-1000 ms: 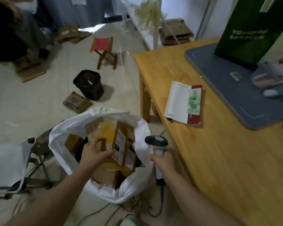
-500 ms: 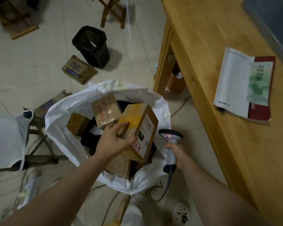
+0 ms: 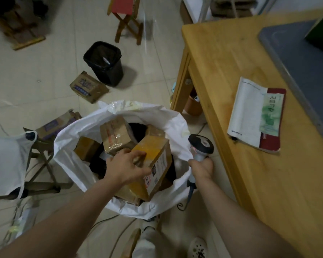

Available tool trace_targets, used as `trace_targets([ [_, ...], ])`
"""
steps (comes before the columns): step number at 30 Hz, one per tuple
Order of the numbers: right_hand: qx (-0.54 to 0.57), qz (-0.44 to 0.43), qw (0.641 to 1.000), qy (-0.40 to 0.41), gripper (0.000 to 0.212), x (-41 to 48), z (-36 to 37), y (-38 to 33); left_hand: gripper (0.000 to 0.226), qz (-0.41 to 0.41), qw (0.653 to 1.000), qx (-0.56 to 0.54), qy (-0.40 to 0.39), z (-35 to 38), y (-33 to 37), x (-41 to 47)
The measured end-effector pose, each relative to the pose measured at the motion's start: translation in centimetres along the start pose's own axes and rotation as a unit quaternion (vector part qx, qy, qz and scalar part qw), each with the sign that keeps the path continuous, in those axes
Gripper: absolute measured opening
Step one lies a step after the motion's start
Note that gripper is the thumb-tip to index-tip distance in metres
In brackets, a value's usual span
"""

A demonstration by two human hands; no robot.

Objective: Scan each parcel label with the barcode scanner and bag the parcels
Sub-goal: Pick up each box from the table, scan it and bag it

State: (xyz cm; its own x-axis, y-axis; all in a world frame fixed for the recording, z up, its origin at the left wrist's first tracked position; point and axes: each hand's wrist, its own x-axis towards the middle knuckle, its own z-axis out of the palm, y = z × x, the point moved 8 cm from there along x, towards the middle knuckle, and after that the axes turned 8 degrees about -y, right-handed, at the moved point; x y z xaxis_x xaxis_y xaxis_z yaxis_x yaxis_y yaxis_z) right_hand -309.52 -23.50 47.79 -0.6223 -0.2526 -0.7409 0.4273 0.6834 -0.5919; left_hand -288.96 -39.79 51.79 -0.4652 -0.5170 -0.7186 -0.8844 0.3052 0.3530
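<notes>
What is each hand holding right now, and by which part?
The left hand grips the yellow-taped cardboard parcel by its top, over the white bag. The right hand grips the barcode scanner by its handle.

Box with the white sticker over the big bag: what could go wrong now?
The left hand grips the tilted brown cardboard parcel by its top, so it might slip onto the boxes piled in the white plastic bag. The cable of the grey barcode scanner trails by the person's feet and could snag.
</notes>
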Motion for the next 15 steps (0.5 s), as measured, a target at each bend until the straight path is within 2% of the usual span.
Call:
trace_targets([
  [2,0.023,-0.022,0.999,0.01,0.03,-1.3,-0.7,-0.9,0.08,0.014,0.995,0.086,-0.04,0.3,1.4,-0.3],
  [4,0.039,-0.049,0.998,0.018,0.022,-2.7,-1.4,-1.6,0.075,0.03,0.991,0.103,-0.084,1.1,2.4,0.2],
  [6,0.04,-0.076,0.996,0.021,0.018,-3.9,-1.9,-2.2,0.057,0.059,0.99,0.099,-0.087,1.8,3.7,1.0],
  [8,0.036,-0.088,0.995,0.017,0.017,-4.5,-2.0,-2.4,0.043,0.104,0.991,0.075,-0.036,1.9,5.4,1.6],
  [10,0.029,-0.071,0.997,0.003,0.022,-4.5,-1.7,-1.9,0.053,0.116,0.993,0.005,0.016,1.7,5.8,1.8],
  [12,0.023,-0.026,0.999,-0.009,0.034,-4.0,-1.0,-1.1,0.061,0.086,0.99,-0.086,0.072,0.5,4.3,1.7],
  [15,0.004,0.04,0.999,-0.029,0.057,-3.1,0.4,-0.6,0.06,-0.037,0.957,-0.19,0.215,-2.9,-1.9,0.5],
])
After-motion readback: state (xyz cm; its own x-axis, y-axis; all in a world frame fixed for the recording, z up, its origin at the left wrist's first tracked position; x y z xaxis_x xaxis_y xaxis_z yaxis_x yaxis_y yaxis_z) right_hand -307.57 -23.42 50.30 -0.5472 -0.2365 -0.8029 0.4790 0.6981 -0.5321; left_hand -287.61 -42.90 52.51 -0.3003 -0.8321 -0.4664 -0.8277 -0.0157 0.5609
